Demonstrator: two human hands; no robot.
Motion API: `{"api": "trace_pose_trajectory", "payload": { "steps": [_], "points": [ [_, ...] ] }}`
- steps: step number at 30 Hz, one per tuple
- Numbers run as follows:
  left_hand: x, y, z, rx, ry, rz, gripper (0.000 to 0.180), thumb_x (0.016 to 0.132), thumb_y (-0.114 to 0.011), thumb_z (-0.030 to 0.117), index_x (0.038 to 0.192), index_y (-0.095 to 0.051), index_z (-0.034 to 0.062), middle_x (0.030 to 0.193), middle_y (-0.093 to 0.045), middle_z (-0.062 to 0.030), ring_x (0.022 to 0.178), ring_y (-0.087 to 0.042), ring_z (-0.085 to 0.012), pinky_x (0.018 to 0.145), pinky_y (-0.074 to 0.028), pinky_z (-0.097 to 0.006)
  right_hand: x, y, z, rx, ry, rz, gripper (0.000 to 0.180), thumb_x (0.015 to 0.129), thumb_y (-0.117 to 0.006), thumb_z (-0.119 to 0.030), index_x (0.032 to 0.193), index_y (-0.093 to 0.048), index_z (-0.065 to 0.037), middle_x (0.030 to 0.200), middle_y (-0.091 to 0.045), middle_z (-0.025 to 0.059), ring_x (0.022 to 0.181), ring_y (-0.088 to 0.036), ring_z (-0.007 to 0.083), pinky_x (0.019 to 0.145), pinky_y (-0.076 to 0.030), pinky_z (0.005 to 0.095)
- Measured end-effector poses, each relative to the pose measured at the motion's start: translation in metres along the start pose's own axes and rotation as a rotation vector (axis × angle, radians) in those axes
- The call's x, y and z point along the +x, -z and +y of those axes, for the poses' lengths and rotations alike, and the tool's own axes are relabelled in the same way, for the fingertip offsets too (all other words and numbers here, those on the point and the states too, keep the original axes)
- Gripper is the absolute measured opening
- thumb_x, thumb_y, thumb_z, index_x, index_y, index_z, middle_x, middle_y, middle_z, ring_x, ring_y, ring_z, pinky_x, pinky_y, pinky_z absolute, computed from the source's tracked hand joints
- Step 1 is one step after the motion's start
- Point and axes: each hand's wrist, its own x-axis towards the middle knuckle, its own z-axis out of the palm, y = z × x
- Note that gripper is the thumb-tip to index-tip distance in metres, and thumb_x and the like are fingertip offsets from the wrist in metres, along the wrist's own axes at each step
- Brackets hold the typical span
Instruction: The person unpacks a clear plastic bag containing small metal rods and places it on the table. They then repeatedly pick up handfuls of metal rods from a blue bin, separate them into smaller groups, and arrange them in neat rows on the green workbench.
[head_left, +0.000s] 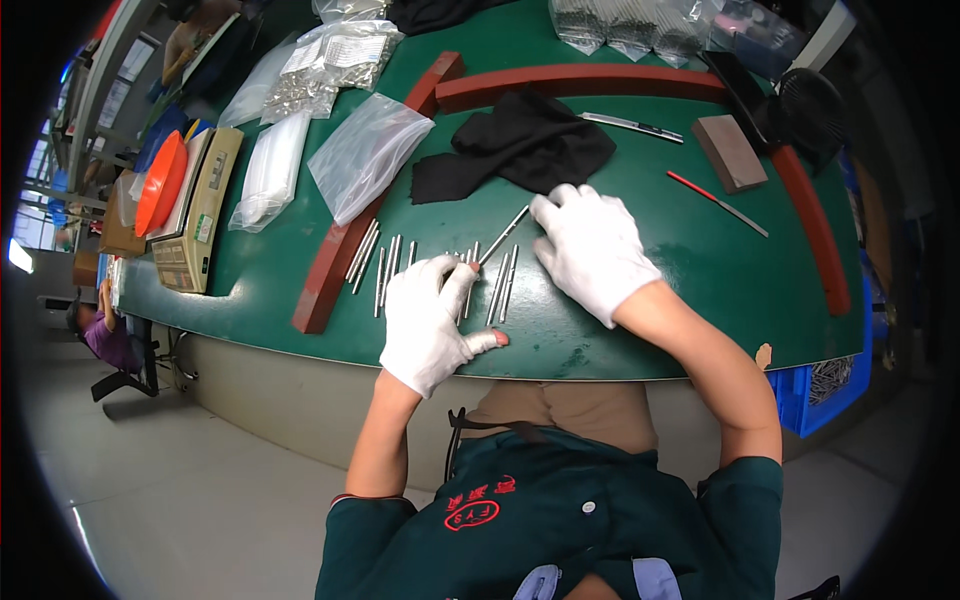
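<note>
Both my hands wear white gloves, with fingertips of the left one bare. My right hand [592, 250] pinches the upper end of a thin silver metal rod [505, 235], which slants down to the left. My left hand [428, 320] lies over several similar rods, thumb and index finger spread apart; the index fingertip is at the held rod's lower end. Between my hands a few loose rods [509, 285] lie side by side on the green table. More rods [364, 257] lie left of my left hand, some partly hidden under it.
Dark red bars [340, 265] frame the work area. Beyond my hands are a black cloth [515, 145], a clear plastic bag [368, 155] and a cutter knife [632, 127]. To the right lie a brown block [730, 152] and a red-handled tool [715, 202]. A scale [205, 215] stands left.
</note>
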Motion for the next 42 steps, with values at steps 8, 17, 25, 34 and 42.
{"api": "trace_pose_trajectory", "payload": {
  "steps": [8,17,25,34,42],
  "points": [
    [0.003,0.005,-0.004,-0.090,0.044,-0.001,0.076,0.045,-0.075,0.046,0.104,-0.054,0.0031,0.097,-0.052,-0.0112,0.089,-0.051,-0.0290,0.078,-0.041,-0.039,0.033,-0.027,-0.004,-0.063,0.162,-0.002,0.015,0.072,-0.052,-0.012,0.083,-0.061,-0.005,0.086,-0.055,0.0109,0.086,-0.054,0.0250,0.072,-0.043,0.0357],
    [-0.014,0.012,-0.012,-0.005,0.174,-0.003,0.075,0.046,-0.077,0.043,0.105,-0.052,0.0049,0.102,-0.051,-0.0113,0.093,-0.049,-0.0299,0.080,-0.040,-0.040,0.042,-0.018,0.006,-0.238,0.478,-0.040,0.007,0.070,-0.051,-0.010,0.073,-0.057,-0.009,0.076,-0.052,0.0056,0.077,-0.051,0.0211,0.064,-0.038,0.0325],
    [-0.030,0.016,-0.013,-0.022,0.212,0.000,0.060,0.052,-0.079,0.024,0.104,-0.053,0.0089,0.099,-0.052,-0.0077,0.088,-0.049,-0.0268,0.078,-0.038,-0.037,-0.011,0.002,0.014,-0.239,0.127,0.099,0.006,0.066,-0.051,-0.009,0.064,-0.055,-0.006,0.063,-0.052,0.0116,0.063,-0.052,0.0253,0.060,-0.039,0.0357],
    [-0.024,0.014,-0.009,-0.035,0.199,0.079,0.057,0.048,-0.080,0.023,0.097,-0.055,0.0087,0.093,-0.052,-0.0075,0.081,-0.050,-0.0259,0.073,-0.040,-0.036,-0.024,-0.007,-0.020,0.044,0.216,-0.022,0.019,0.072,-0.057,-0.019,0.061,-0.054,-0.004,0.065,-0.053,0.0113,0.063,-0.054,0.0263,0.058,-0.042,0.0375],
    [-0.011,-0.001,0.020,-0.007,0.181,0.102,0.035,0.056,-0.078,0.026,0.079,-0.057,0.0089,0.076,-0.051,-0.0044,0.072,-0.049,-0.0233,0.065,-0.038,-0.034,0.018,-0.014,0.005,0.129,0.137,-0.027,0.014,0.071,-0.058,-0.009,0.083,-0.066,-0.008,0.078,-0.058,0.0079,0.080,-0.056,0.0259,0.071,-0.044,0.0367]
  ]
}}
